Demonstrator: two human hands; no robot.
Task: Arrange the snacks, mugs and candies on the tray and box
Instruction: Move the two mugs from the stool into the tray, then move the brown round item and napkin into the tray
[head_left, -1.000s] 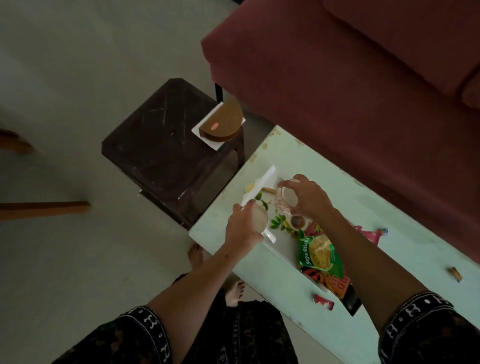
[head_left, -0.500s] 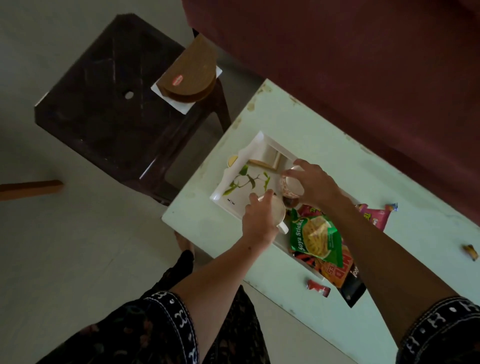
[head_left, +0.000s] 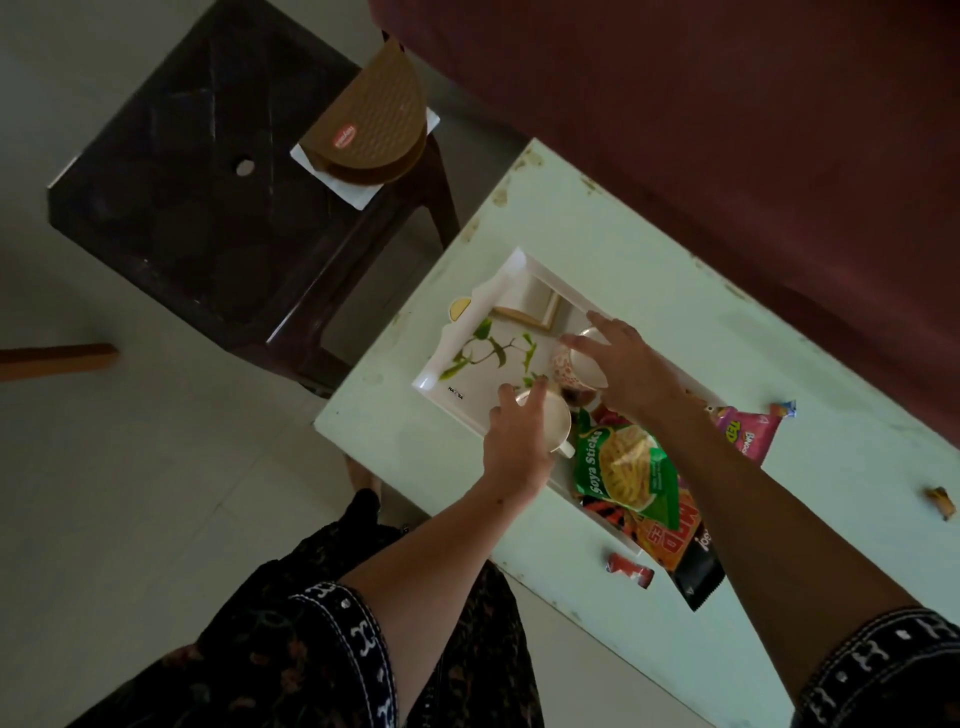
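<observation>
Progress stands at roughly the midpoint, judged from the present layout. On the pale green desk (head_left: 649, 291) lies a white tray (head_left: 441, 374) printed with a leaf motif; its far end is bare, its near end carries a green Soya Sticks packet (head_left: 623, 467) lying over an orange-and-black snack packet (head_left: 675, 545). The left hand (head_left: 514, 447) has its grip closed around a cream mug (head_left: 550, 423), held low over the tray's near rail, handle pointing toward the packets; whether the base touches the tray cannot be told. The right hand (head_left: 634, 369) spans the rim of a patterned mug (head_left: 571, 366) from above with fingers spread, the mug tilted and seemingly just above or on the tray floor. Both mugs are therefore at the tray but not confirmed released. Outstanding items, on my reading: a pink snack packet (head_left: 748, 431) on the desk beyond the right forearm, just off the tray; a small red candy (head_left: 628, 566) near the desk's front edge; a blue-wrapped candy (head_left: 782, 409); and a brown candy (head_left: 940, 501) well apart to the right. A brown semicircular box (head_left: 369, 130) sits on a white card on the dark stool (head_left: 208, 171) beside the desk, lid apparently raised; nothing can be seen inside it.
</observation>
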